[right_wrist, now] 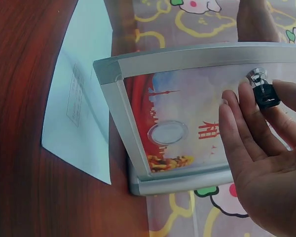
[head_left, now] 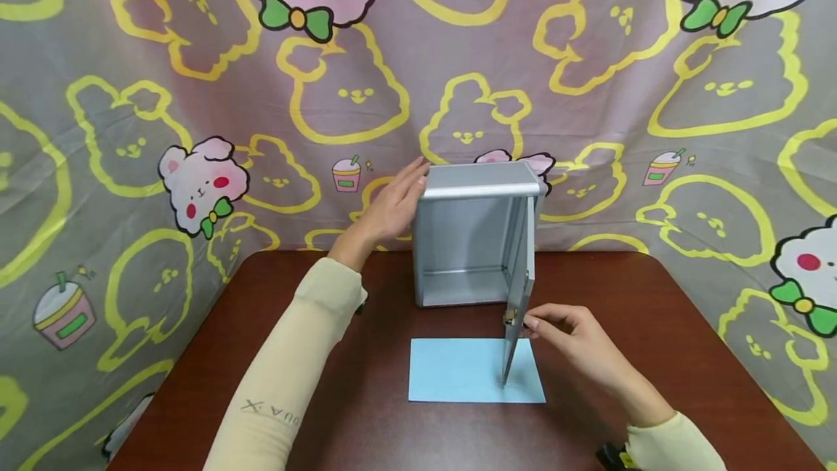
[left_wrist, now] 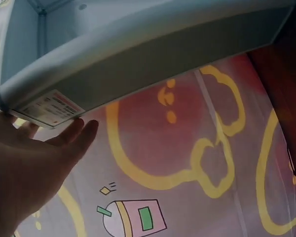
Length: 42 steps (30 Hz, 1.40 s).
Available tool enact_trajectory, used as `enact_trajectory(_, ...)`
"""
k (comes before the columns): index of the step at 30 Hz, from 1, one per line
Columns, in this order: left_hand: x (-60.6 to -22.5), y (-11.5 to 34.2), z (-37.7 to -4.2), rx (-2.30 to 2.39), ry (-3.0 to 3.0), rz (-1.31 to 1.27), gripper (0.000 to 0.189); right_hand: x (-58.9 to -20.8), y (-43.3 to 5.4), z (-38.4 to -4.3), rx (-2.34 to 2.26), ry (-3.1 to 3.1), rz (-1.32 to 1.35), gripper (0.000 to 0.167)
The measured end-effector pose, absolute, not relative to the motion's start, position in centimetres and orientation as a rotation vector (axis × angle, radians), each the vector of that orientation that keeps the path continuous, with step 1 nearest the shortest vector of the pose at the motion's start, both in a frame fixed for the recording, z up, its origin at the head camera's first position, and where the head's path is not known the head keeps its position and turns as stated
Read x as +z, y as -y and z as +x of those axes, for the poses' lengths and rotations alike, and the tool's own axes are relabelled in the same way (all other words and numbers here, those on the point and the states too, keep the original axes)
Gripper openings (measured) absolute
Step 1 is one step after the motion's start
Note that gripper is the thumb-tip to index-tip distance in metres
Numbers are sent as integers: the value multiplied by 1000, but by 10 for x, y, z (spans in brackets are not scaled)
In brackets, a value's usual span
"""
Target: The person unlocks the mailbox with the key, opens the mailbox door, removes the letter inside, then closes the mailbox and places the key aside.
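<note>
A silver-grey metal box (head_left: 480,179) stands upright on the table with its door (head_left: 528,238) swung out toward me on the right side. My left hand (head_left: 395,206) rests against the box's upper left edge, fingers straight, close to a printed label (left_wrist: 54,108) in the left wrist view. My right hand (head_left: 585,347) is at the door's outer face. There, in the right wrist view, its thumb and fingers pinch the black head of a key (right_wrist: 266,96) at a round metal lock (right_wrist: 257,75). The door's face bears a colourful printed picture and an oval clear window (right_wrist: 167,133).
A light blue sheet (head_left: 454,373) lies flat on the dark red-brown table (head_left: 366,413), in front of the box and partly under the door. Behind the table hangs a patterned cloth (head_left: 418,57) with cartoon figures.
</note>
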State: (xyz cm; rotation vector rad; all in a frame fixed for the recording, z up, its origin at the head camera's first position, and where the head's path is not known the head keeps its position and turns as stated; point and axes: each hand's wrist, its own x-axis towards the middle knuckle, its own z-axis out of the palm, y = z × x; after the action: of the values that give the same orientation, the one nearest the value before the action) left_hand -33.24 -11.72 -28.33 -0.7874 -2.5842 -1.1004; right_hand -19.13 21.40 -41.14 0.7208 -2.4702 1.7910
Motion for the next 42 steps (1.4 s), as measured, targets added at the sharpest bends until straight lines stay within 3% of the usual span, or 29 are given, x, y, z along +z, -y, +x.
enact_trajectory(14,-285,123,-357,-958,2588,-861,56,-421,-195,-211,1844,2393,831,19)
enact_trajectory(42,-289,131,-364,-707,2529,-988,55,-419,-171,-216,1979,2414,751,23)
